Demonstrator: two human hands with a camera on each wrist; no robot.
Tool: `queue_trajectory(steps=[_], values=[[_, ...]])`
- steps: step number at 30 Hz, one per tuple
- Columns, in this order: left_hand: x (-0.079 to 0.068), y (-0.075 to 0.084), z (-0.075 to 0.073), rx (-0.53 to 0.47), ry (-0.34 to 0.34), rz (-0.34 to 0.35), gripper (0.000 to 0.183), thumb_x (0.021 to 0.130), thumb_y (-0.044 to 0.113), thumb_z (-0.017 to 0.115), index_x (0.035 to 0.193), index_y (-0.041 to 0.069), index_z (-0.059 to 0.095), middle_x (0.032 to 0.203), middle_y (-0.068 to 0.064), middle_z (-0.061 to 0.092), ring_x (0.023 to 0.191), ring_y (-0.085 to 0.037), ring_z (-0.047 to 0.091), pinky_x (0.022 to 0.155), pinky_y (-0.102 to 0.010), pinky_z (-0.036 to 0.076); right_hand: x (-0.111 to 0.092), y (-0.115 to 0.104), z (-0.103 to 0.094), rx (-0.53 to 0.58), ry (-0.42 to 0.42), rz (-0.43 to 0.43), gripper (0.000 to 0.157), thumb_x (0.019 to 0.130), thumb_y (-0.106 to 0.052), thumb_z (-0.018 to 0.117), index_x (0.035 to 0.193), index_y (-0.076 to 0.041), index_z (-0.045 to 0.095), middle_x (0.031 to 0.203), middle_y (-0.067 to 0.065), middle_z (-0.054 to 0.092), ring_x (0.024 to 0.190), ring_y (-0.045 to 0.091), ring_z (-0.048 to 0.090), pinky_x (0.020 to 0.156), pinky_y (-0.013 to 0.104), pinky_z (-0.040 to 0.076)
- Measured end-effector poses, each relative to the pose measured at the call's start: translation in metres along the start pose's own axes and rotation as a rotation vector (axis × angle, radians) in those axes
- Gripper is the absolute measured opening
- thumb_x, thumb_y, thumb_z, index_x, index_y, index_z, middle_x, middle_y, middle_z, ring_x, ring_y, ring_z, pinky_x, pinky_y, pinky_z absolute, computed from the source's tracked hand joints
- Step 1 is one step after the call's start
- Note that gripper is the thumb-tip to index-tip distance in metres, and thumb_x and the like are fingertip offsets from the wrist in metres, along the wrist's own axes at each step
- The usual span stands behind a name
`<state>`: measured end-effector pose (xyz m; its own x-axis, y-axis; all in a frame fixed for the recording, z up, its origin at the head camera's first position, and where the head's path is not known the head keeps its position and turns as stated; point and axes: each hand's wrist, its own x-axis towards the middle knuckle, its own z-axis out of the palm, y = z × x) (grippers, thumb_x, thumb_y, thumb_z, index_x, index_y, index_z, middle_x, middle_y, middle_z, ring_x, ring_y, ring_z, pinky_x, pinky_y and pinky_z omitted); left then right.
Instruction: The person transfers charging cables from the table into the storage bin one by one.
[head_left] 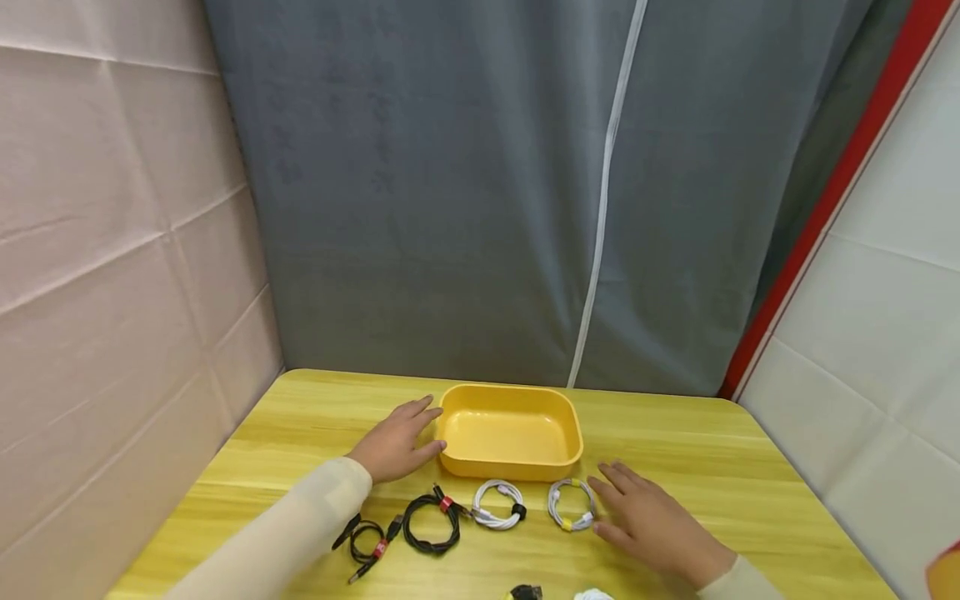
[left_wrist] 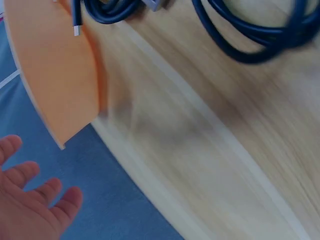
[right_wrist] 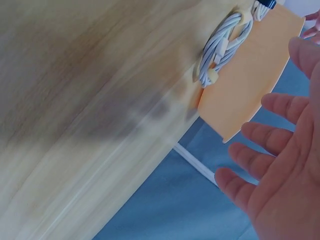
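A yellow plastic basin point(head_left: 510, 467) stands toward the back of the table, with nothing inside. My left hand point(head_left: 401, 442) is at its left side, fingers spread, fingertips right at the rim. To the right of the basin my right hand point(head_left: 652, 525) hovers with fingers extended, close beside a coiled white cable point(head_left: 555, 504) with yellow ties. Next to that lies another coiled white cable point(head_left: 480, 506) with a black tie. Farther left are a black coiled cable point(head_left: 409, 533) with a red tie and a smaller black cable point(head_left: 357, 546). Both hands hold nothing.
At the table's point(head_left: 750, 500) near edge, a black connector point(head_left: 525, 592) and a white bundle point(head_left: 593, 594) are partly cut off. A grey curtain point(head_left: 450, 208) hangs behind the table, and pale cloth walls point(head_left: 112, 292) stand at both sides.
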<state>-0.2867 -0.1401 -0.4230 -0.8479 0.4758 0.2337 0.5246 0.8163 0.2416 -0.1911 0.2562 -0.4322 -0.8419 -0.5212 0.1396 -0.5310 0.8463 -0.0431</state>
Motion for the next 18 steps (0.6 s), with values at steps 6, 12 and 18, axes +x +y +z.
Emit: queue_trajectory(steps=[6,12,18], values=[[0.002,0.002,0.007,0.015,-0.064,0.049,0.059,0.089,0.054,0.049,0.133,0.014,0.051,0.146,-0.007,0.033,0.133,-0.031,0.030,0.105,-0.047,0.028,-0.007,-0.009,0.000,-0.007,-0.036,-0.072,0.061,0.089,-0.054,0.049,0.136,-0.013,0.048,0.139,0.011,0.043,0.125,0.030,0.041,0.095,0.050,0.038],[-0.001,-0.004,0.013,0.041,-0.081,0.052,0.061,0.090,0.057,0.044,0.132,0.014,0.052,0.145,-0.006,0.036,0.132,-0.030,0.031,0.105,-0.046,0.028,-0.010,-0.021,-0.002,-0.001,-0.056,-0.130,0.064,0.088,-0.055,0.049,0.137,-0.014,0.047,0.138,0.009,0.044,0.124,0.028,0.042,0.095,0.049,0.039],[0.002,-0.007,0.016,0.032,-0.060,0.027,0.062,0.090,0.057,0.044,0.132,0.013,0.052,0.144,-0.005,0.036,0.131,-0.028,0.034,0.105,-0.044,0.029,-0.011,-0.027,-0.003,0.021,-0.089,-0.170,0.062,0.088,-0.057,0.047,0.137,-0.018,0.046,0.140,0.009,0.042,0.124,0.027,0.043,0.091,0.049,0.042]])
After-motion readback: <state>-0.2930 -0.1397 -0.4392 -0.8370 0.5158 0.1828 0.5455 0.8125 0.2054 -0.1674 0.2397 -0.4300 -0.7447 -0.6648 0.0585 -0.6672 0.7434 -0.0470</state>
